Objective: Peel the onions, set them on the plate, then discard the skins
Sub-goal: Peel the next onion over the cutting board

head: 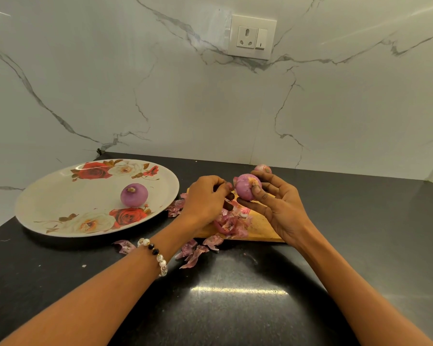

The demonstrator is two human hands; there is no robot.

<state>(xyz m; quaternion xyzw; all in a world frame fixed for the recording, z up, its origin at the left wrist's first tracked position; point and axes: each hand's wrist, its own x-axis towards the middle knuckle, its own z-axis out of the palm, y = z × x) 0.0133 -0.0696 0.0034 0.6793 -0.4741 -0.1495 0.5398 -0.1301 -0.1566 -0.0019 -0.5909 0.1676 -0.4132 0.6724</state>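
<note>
Gripping onion (246, 190), right hand (280, 211); left hand (205, 198) pinching skin; skins (231, 224) littering board (260, 229).

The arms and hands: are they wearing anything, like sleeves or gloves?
No gloves and no sleeves show; both forearms are bare up to the picture's edge. The left hand has a beaded bracelet of white pearly, clear and black round beads around its wrist. The right hand and its wrist wear nothing visible.
</note>
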